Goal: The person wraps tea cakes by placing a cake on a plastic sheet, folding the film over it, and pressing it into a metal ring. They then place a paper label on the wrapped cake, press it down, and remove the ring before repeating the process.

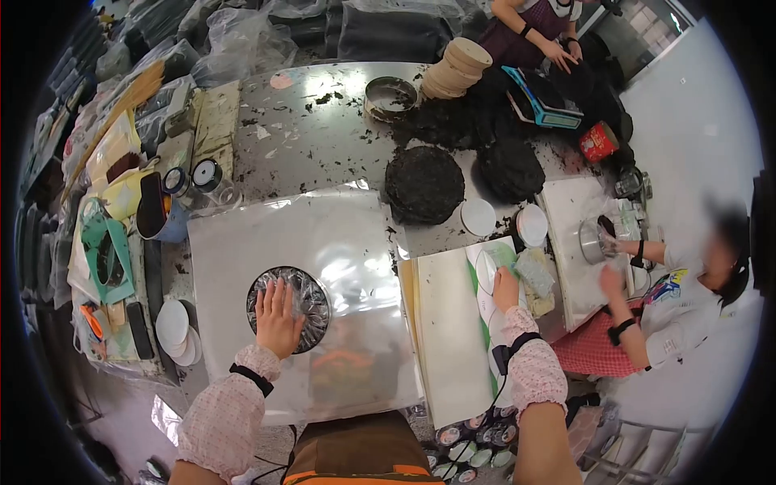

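Pressing down with fingers spread flat, the left hand [279, 317] rests open on a round dark cake [288, 309] wrapped in clear film, gripping nothing. The cake lies flat on a large shiny plastic sheet [323, 242] spread over the table [323, 121], just left of the sheet's middle; being a disc, it has no long axis and faces straight up. The right hand [506, 288] reaches to the right, onto a stack of white paper circles [487, 271] beside a pale board [449, 323]; its fingers seem lightly curled on the top circle, though the view is too small to tell if they pinch it. Farther back on the table sit two more dark cakes [424, 184]. At the right edge another person [687, 307] has a hand in a metal ring [596, 239].
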The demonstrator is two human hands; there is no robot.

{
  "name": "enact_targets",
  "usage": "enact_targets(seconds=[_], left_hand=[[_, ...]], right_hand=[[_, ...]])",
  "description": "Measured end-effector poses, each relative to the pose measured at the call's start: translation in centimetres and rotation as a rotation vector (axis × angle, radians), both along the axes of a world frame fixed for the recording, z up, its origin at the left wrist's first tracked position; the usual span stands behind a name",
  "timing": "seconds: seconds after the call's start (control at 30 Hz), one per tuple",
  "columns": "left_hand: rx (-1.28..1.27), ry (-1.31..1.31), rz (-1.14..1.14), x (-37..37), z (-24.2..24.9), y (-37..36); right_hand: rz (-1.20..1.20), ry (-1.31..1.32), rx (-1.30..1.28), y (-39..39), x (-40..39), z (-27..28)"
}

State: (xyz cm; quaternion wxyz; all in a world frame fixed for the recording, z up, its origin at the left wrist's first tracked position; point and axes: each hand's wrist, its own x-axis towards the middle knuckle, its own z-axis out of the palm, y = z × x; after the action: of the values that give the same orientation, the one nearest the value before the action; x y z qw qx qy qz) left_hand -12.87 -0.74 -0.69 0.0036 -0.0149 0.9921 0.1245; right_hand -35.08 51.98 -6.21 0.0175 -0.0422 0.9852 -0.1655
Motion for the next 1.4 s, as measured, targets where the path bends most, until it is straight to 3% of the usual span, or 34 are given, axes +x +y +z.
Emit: enact_targets(seconds=[0.07,0.1,0.13,0.17,0.2,0.23,0.37,0.43,0.5,0.57,0.63,0.73,0.83,0.87,0.97,1.07,1.1,1.2,1.27,1.33,1.37,1.4], left_hand=[[-0.004,0.015,-0.005,0.0,-0.1,0.0],[-0.008,0.018,0.000,-0.1,-0.4,0.0],[-0.013,0.009,0.014,0.3,-0.4,-0.2],[0.034,0.001,0.021,0.2,0.2,-0.1],[0.009,0.020,0.020,0.2,0.1,-0.1],[0.000,0.028,0.023,0.2,0.2,-0.1],[-0.007,0.028,0.027,0.6,-0.5,-0.3],[-0.016,0.037,0.027,0.6,-0.7,-0.4],[-0.055,0.022,0.040,0.9,-0.7,0.1],[-0.084,0.021,0.060,0.7,-0.8,0.0],[0.796,0.056,0.055,0.7,-4.1,-0.7],[1.013,-0.007,0.094,1.3,-4.5,-0.5],[-0.053,0.084,-0.059,1.2,-2.9,-1.1],[0.005,0.090,-0.032,0.8,-2.5,-1.6],[0.141,0.084,0.008,1.1,-2.9,-1.1],[0.118,0.122,0.035,1.2,-2.5,-1.1],[0.036,0.141,0.124,1.6,-1.6,-1.1],[0.754,0.374,0.506,4.6,-1.9,-3.4],[1.746,0.033,0.759,6.7,-1.9,-5.2],[1.945,-0.032,0.791,6.8,-1.8,-6.9],[1.722,-0.023,0.868,6.0,-1.8,-6.4],[1.537,-0.109,0.791,5.4,-1.9,-6.6]], right_hand=[[-0.011,0.217,-0.085,2.4,-1.0,-0.6],[-0.114,0.187,0.123,6.0,-2.0,-0.9],[-0.239,0.100,0.121,8.6,-2.0,3.2],[-0.180,0.229,-0.102,10.2,-1.2,6.7],[-0.046,0.183,0.124,11.2,3.9,9.4],[0.100,0.166,0.336,8.1,9.7,15.6],[0.049,0.191,-0.089,2.7,7.6,14.3],[0.103,0.195,-0.234,-5.1,8.1,11.2],[0.353,0.160,-0.271,-17.7,11.6,7.5],[0.691,0.179,-0.306,-26.9,15.3,7.1],[0.962,0.187,-0.439,-32.2,16.6,9.7],[1.051,0.099,-0.412,-34.8,16.0,7.7],[1.129,0.004,-0.324,-34.2,15.9,8.1],[1.178,-0.027,-0.309,-34.1,15.5,8.6],[0.997,-0.098,-0.651,-36.4,13.1,9.0],[0.638,-0.285,-0.942,-42.0,12.9,6.7],[0.852,-0.092,-0.660,-41.8,13.2,4.5],[1.157,0.071,-0.383,-41.7,14.0,4.1],[1.191,0.013,-0.219,-42.1,14.3,4.2],[1.217,0.010,-0.077,-43.1,14.5,4.5],[1.211,-0.005,-0.073,-43.5,14.6,4.5],[1.230,-0.007,-0.035,-43.8,14.6,4.6]])
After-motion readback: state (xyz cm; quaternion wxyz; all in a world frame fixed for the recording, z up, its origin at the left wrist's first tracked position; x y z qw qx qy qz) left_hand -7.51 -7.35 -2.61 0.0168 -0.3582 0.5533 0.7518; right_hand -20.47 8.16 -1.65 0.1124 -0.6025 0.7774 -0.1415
